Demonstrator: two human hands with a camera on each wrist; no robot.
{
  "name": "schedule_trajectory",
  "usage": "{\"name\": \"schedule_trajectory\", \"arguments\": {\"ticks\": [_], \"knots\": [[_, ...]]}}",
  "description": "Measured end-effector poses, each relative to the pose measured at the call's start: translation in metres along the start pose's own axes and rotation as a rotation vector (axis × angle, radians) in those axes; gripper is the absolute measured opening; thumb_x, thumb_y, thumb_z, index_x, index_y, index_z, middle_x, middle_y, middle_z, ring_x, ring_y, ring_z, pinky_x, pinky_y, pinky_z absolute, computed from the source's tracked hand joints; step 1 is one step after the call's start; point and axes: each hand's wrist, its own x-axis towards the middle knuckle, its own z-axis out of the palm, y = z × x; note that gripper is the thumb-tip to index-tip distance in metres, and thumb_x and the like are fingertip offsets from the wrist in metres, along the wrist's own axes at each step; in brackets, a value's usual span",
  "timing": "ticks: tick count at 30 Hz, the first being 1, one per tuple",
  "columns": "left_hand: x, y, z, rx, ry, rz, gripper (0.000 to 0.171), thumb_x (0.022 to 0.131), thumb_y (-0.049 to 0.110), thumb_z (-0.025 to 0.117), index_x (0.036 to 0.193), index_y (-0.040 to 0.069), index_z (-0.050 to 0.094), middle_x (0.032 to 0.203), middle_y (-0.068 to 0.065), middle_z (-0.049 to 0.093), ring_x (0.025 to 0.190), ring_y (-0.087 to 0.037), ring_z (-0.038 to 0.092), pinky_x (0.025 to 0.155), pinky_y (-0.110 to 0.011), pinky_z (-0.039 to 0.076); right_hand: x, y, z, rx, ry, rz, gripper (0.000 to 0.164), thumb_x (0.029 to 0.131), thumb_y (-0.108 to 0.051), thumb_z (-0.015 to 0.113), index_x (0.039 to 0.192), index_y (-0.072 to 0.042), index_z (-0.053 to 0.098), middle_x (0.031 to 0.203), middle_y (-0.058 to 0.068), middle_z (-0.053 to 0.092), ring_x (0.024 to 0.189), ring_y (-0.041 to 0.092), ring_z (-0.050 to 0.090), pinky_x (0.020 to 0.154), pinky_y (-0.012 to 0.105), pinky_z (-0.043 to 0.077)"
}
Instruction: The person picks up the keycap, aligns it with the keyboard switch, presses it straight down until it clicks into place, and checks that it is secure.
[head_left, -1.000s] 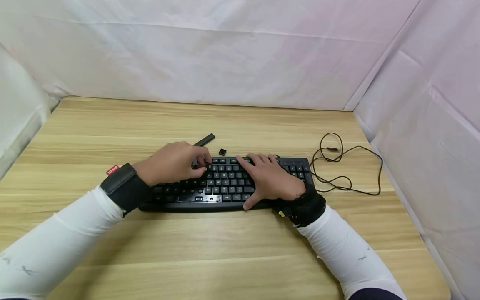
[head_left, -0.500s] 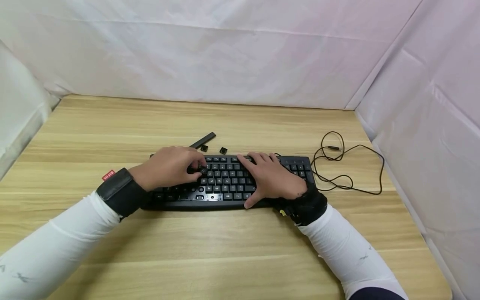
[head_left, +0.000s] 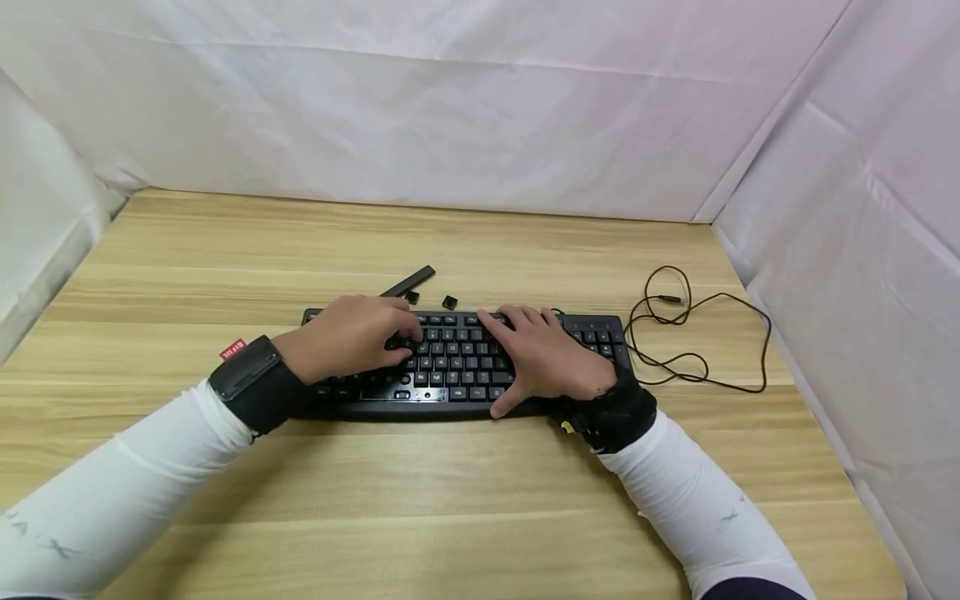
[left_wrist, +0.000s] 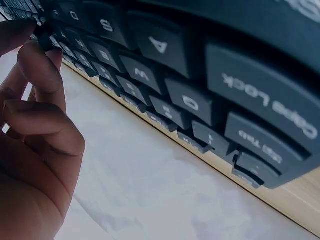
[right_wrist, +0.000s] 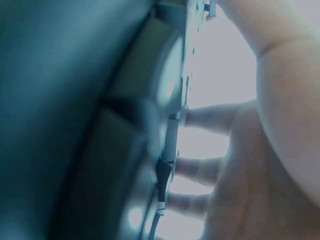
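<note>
A black keyboard lies on the wooden table. My left hand is over its left half, and thumb and index finger pinch a black keycap there, as the left wrist view shows. Spread flat, my right hand presses on the right half, its thumb at the front edge and its fingers reaching the back rows. Two loose keycaps, one and another, lie behind the keyboard. A long dark bar shaped like a space bar lies by them. The front row shows a bare shiny strip.
A black cable lies in loops right of the keyboard, its plug near the middle of the loops. White cloth walls stand behind and at both sides of the table.
My left hand has drawn back a little toward me from the back edge, uncovering the second loose keycap beside the long bar. The right hand has stayed in place.
</note>
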Motion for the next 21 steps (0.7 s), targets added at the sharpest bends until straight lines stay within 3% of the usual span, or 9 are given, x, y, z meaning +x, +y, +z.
{"name": "schedule_trajectory", "arguments": {"ticks": [5, 12, 16, 21], "knots": [[-0.008, 0.001, -0.003, 0.013, 0.024, -0.026, 0.018, 0.078, 0.024, 0.073, 0.094, 0.016, 0.072, 0.096, 0.001, 0.067, 0.07, -0.009, 0.058, 0.057, -0.033, 0.053, -0.001, 0.0, 0.002, 0.009, 0.006, -0.003, 0.13, 0.052, -0.075, 0.07, 0.152, -0.015, 0.013, 0.148, 0.02, 0.027, 0.13, 0.035, 0.025, 0.104, 0.061, 0.024], [-0.031, 0.007, -0.006, 0.055, 0.017, -0.051, 0.018, 0.078, 0.026, 0.073, 0.093, 0.017, 0.074, 0.09, 0.002, 0.069, 0.067, -0.006, 0.056, 0.055, -0.031, 0.053, -0.002, 0.0, 0.0, 0.019, 0.009, -0.011, 0.13, 0.053, -0.074, 0.071, 0.152, -0.014, 0.013, 0.148, 0.021, 0.026, 0.13, 0.035, 0.026, 0.104, 0.061, 0.023], [-0.043, 0.011, -0.003, 0.083, 0.046, -0.037, 0.015, 0.075, 0.025, 0.075, 0.087, 0.017, 0.073, 0.085, 0.003, 0.07, 0.063, -0.006, 0.056, 0.052, -0.03, 0.052, -0.001, -0.002, -0.001, 0.021, 0.003, -0.002, 0.131, 0.052, -0.074, 0.071, 0.152, -0.014, 0.012, 0.148, 0.02, 0.027, 0.131, 0.035, 0.025, 0.104, 0.062, 0.022], [-0.047, 0.012, 0.0, 0.099, 0.067, -0.019, 0.012, 0.073, 0.024, 0.077, 0.083, 0.018, 0.072, 0.078, 0.003, 0.064, 0.053, -0.005, 0.048, 0.044, -0.026, 0.044, -0.001, -0.002, -0.001, 0.017, 0.006, 0.001, 0.131, 0.051, -0.074, 0.071, 0.152, -0.014, 0.012, 0.148, 0.02, 0.028, 0.13, 0.035, 0.025, 0.104, 0.062, 0.023]]}}
